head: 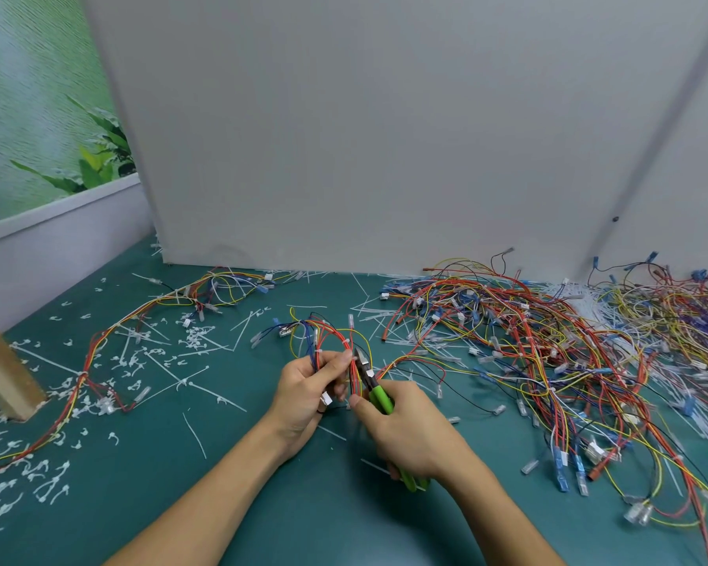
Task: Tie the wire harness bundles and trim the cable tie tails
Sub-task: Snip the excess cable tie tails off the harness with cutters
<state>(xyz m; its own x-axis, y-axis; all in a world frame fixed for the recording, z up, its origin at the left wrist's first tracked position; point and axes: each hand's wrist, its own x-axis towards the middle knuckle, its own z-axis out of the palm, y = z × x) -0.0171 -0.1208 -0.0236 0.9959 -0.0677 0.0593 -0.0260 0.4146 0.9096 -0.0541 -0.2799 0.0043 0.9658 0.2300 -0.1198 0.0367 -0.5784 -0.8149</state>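
The multicoloured wire harness bundle [331, 335] of red, yellow and blue leads lay on the teal work surface [229, 496] at 12 o'clock from the left hand [305, 392]. Its lower run passed down between the two hands. The left hand gripped the bundle, with the fingers curled round the wires and the thumb extended toward 1 o'clock against the red leads. A small white plastic connector [326, 399] sat against the palm.

The right hand [407, 437] was positioned at 4 o'clock from the left hand and was closed round the green-handled flush cutters [381, 398]. The handles ran through the fist, and the steel blades pointed to 11 o'clock, touching the bundle just beside the left thumb tip. It could not be determined whether the blades were on a tie tail. A white cable tie [346, 341] circled the bundle at 12 o'clock from the blades.

The left forearm entered from 7 o'clock and the right forearm from 5 o'clock.

A loose heap of coloured harnesses [548, 345] lay at 3 o'clock. Cut white tie tails [131, 363] were scattered at 9 o'clock.
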